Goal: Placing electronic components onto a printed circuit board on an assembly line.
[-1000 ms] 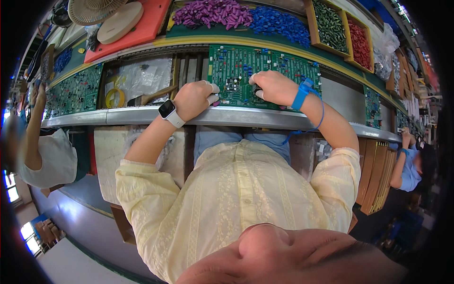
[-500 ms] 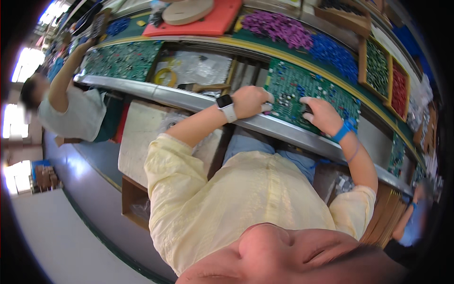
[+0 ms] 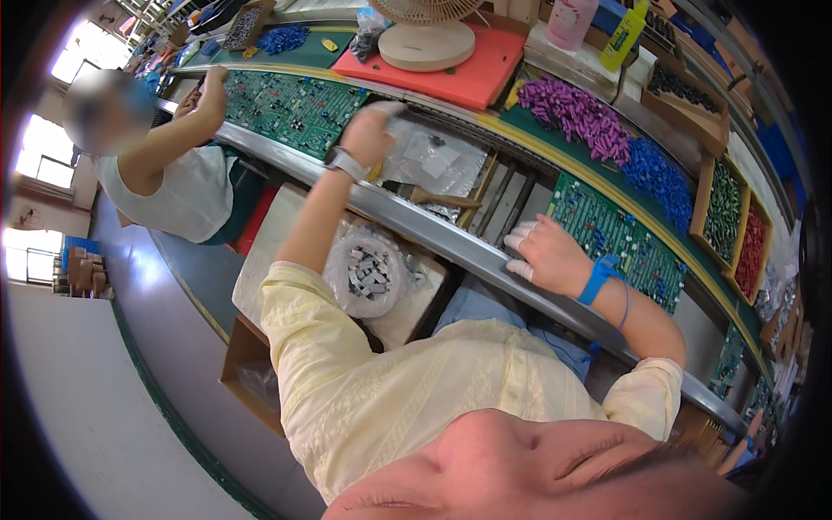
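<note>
My left hand (image 3: 367, 137) reaches over the conveyor, just right of a green circuit board (image 3: 290, 111) and above a clear plastic bag (image 3: 433, 162). Its fingers are slightly blurred but look apart, with nothing visible in them. At the near left edge of a second green circuit board (image 3: 611, 238), my right hand (image 3: 555, 257) is held over the metal rail (image 3: 485, 227). White covers sit on its fingertips; the fingers are spread and hold nothing I can see. Small components fill both boards. Below my left forearm lies a clear bag of grey and white parts (image 3: 373, 273).
Purple parts (image 3: 576, 117) and blue parts (image 3: 659, 178) lie in piles beyond the belt, beside boxes of green parts (image 3: 721, 208) and red parts (image 3: 752, 251). A brush (image 3: 438, 199) rests near the rail. A fan (image 3: 426, 43) stands behind. At left, a co-worker (image 3: 178, 195) works.
My left hand has left the right board and swung left across the belt. The right hand has drawn back to that board's left edge. The bag of parts below has come into view.
</note>
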A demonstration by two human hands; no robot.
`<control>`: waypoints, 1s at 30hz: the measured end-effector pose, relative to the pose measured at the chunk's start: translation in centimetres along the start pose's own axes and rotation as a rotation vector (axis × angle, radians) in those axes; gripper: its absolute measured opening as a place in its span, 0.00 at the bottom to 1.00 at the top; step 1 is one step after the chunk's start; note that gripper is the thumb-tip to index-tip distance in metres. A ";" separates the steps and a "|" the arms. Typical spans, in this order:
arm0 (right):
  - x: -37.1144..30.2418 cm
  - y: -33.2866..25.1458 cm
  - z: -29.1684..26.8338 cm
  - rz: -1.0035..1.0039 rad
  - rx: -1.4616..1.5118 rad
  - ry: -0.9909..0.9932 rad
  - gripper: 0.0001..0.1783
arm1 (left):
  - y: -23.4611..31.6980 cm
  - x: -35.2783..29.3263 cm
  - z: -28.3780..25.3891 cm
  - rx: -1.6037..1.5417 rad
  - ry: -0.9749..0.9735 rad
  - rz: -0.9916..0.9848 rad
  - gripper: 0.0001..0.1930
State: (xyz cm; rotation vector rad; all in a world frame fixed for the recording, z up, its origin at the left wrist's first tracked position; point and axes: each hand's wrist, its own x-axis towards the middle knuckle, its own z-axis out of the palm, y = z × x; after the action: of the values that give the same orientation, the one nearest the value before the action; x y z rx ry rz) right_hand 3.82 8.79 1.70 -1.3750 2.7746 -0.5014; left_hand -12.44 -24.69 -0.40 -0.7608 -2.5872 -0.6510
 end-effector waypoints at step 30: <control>-15.2 0.1 -0.5 0.752 -0.149 0.099 0.14 | -16.7 -2.3 -6.8 0.424 -0.182 -0.937 0.37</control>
State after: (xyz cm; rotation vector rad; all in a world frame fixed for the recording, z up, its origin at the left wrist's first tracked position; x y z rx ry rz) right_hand 13.04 20.79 0.07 -0.2346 3.1428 -0.3298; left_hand -18.81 -41.65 -1.26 0.5961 -3.0149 -0.2231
